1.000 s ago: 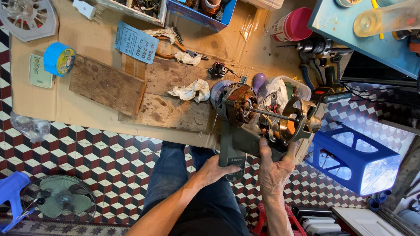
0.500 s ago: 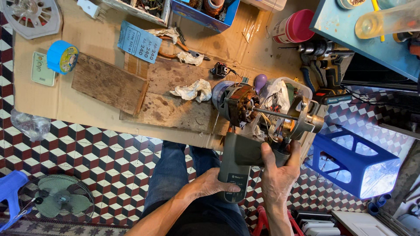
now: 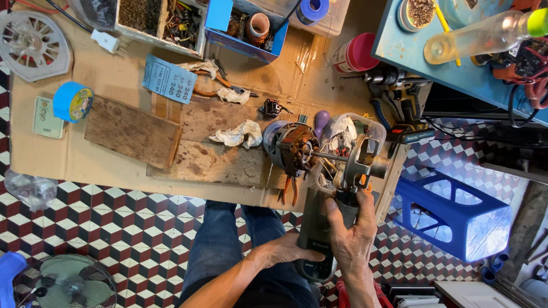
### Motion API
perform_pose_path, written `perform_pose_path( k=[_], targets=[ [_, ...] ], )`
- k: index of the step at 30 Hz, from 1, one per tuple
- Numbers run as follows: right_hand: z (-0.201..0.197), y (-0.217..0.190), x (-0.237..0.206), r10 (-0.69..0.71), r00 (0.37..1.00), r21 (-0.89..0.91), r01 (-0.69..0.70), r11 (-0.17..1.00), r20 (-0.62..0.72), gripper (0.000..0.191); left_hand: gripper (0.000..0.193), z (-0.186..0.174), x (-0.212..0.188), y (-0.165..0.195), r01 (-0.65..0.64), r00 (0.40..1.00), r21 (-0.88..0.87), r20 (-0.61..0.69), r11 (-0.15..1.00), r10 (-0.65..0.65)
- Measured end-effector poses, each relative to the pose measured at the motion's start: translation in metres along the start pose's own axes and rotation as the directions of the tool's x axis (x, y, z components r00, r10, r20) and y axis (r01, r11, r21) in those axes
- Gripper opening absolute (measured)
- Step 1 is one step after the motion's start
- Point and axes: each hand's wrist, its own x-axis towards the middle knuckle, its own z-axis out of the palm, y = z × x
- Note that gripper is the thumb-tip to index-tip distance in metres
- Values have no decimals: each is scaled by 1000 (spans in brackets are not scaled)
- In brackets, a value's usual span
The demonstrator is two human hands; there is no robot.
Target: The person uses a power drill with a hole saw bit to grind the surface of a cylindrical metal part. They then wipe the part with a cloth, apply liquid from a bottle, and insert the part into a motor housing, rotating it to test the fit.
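**Two hands on one fan motor housing at the bench's near edge**

One grey housing (image 3: 317,239) hangs off the near edge of the cardboard-covered bench (image 3: 114,165), its lower end over the person's lap. The left hand (image 3: 285,251) lies flat against the housing's left side, fingers spread, not wrapped round it. The right hand (image 3: 351,239) is closed round the housing's neck just below one metal bracket (image 3: 359,162) — thumb and fingers curl right about it. One bare motor (image 3: 294,149), copper windings showing, lies on the bench just beyond the grip, its shaft running right into the bracket.

Two wooden boards lie on the bench: one (image 3: 134,132) toward the left, one (image 3: 214,159) at the near edge beside the motor. Two crumpled rags — one (image 3: 237,136) on the second board, a smaller one (image 3: 233,95) farther back. One pair of orange-handled pliers (image 3: 289,191) sits at the near edge, just left of the housing.

One blue printed sheet (image 3: 161,80), rectangular, lies behind the boards. One roll of blue tape (image 3: 73,102) sits near the left edge, next to one pale rectangular remote (image 3: 47,117). One round pink-lidded tub (image 3: 355,55) stands at the far right corner. One blue stool (image 3: 456,214) stands on the floor, right of the bench.
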Motion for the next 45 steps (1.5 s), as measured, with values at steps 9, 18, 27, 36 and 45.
perform_pose_path(
  k=[9, 18, 27, 36, 45],
  targets=[
    [-1, 0, 5, -185, 983, -61, 185, 981, 21, 40, 42, -17, -52, 34, 92, 782, 376, -601, 922, 167],
    [-7, -3, 16, -254, 956, -40, 263, 964, 144, 41, 105, -55, -71, 142, -79, 380, 985, -112, 152, 918],
    [6, -4, 9, -269, 959, -80, 276, 958, 95, 45, 99, -87, -59, 150, -17, 457, 996, -66, 83, 887],
    [17, -22, -5, -308, 946, -166, 321, 933, 98, 48, 94, -113, -80, 182, -151, 609, 989, 102, -12, 786],
    [21, -26, -20, -332, 941, -167, 338, 926, 65, 45, 96, -119, -81, 189, -213, 659, 976, 180, -48, 730]
  ],
)
